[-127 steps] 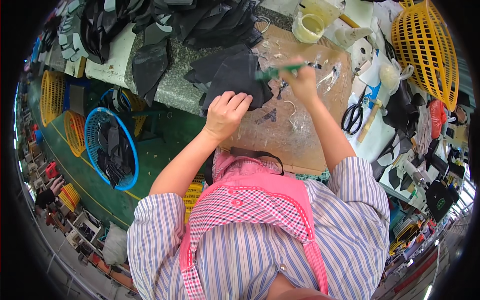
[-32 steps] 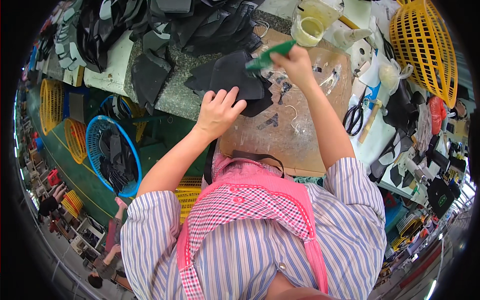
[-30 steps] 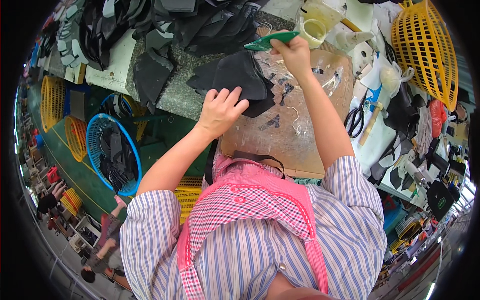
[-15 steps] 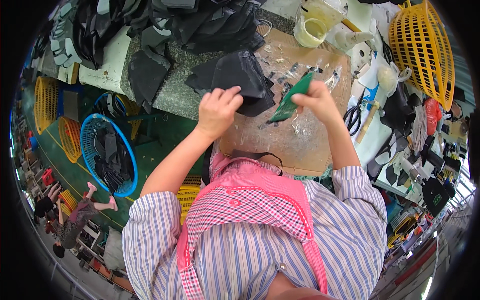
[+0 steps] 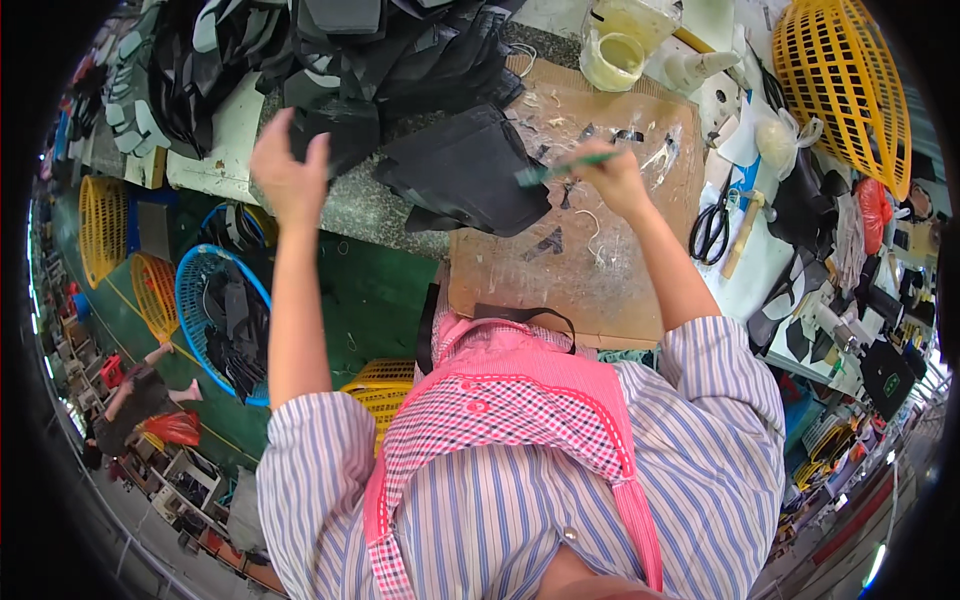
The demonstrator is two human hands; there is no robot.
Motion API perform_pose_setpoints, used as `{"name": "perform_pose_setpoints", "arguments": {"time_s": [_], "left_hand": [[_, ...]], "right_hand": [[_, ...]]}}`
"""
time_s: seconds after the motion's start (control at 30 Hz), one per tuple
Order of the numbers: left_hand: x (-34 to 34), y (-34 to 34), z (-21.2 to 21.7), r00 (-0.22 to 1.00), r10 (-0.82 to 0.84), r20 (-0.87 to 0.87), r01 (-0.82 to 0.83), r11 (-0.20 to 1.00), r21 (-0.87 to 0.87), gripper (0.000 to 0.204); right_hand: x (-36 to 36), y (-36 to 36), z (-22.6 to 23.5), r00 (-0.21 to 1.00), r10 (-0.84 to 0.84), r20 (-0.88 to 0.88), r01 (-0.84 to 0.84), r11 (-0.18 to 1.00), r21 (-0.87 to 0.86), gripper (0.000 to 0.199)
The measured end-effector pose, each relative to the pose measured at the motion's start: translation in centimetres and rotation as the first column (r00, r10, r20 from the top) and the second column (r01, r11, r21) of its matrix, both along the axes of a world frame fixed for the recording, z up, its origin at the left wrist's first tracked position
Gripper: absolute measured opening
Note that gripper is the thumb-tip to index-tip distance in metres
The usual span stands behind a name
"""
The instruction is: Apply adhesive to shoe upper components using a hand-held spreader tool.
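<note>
My right hand (image 5: 615, 180) is closed around a thin green brush (image 5: 560, 168). Its tip is over the right edge of a stack of flat black pieces (image 5: 465, 165), which lies partly on the stone slab and partly on a cardboard sheet. My left hand (image 5: 290, 170), a little blurred, is raised off to the left with thumb and fingers apart and nothing in it. It is beside another black piece (image 5: 350, 135) at the front of the large pile of black pieces (image 5: 430, 50).
The cardboard (image 5: 520, 285) bears scraps and dried residue. Behind it stands a cream-coloured pot (image 5: 612, 62). Black scissors (image 5: 710, 232) and a wooden-handled hammer (image 5: 743, 240) lie on the right. A yellow basket (image 5: 845, 90) stands at far right; a blue basket (image 5: 190, 310) is below left.
My left hand has left the black stack and moved left, its fingers spreading. My right hand has brought the green brush leftward and turned it to the stack's edge.
</note>
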State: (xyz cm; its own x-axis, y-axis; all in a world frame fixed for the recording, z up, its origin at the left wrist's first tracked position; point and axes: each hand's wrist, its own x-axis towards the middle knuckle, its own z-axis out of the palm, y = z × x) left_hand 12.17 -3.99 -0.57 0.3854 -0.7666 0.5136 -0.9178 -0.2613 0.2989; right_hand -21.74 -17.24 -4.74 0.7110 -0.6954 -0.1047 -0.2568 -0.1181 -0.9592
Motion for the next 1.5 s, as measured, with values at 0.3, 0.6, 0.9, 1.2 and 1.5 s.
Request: {"name": "perform_pose_setpoints", "arguments": {"time_s": [0.3,0.6,0.9,1.2,1.5], "left_hand": [[-12.2,-2.9,-1.0,0.888,-0.266,-0.375,0.388,0.870,0.304,0.051],[-11.3,-1.0,1.0,0.236,-0.028,-0.971,0.539,0.835,0.107,0.040],[-10.1,0.7,1.6,0.461,-0.192,-0.867,0.586,0.799,0.135,0.024],[-8.3,1.3,7.2,-0.033,-0.354,-0.935,0.435,0.837,-0.332,0.039],[-8.1,-0.2,4.9,0.913,-0.316,0.257,0.360,0.922,-0.144,0.016]], "right_hand": [[-3.1,-6.9,1.6,0.845,-0.516,0.138,0.534,0.804,-0.263,0.010],[-2.6,-11.6,1.8,0.804,-0.543,0.241,0.586,0.794,-0.165,0.017],[2.2,-2.5,3.4,0.863,-0.335,0.379,0.271,0.939,0.213,0.011],[3.6,-0.9,2.5,1.000,0.000,0.011,0.004,0.935,-0.354,0.009],[0.6,-1.9,3.7,0.908,-0.328,0.262,0.322,0.944,0.068,0.011]]}}
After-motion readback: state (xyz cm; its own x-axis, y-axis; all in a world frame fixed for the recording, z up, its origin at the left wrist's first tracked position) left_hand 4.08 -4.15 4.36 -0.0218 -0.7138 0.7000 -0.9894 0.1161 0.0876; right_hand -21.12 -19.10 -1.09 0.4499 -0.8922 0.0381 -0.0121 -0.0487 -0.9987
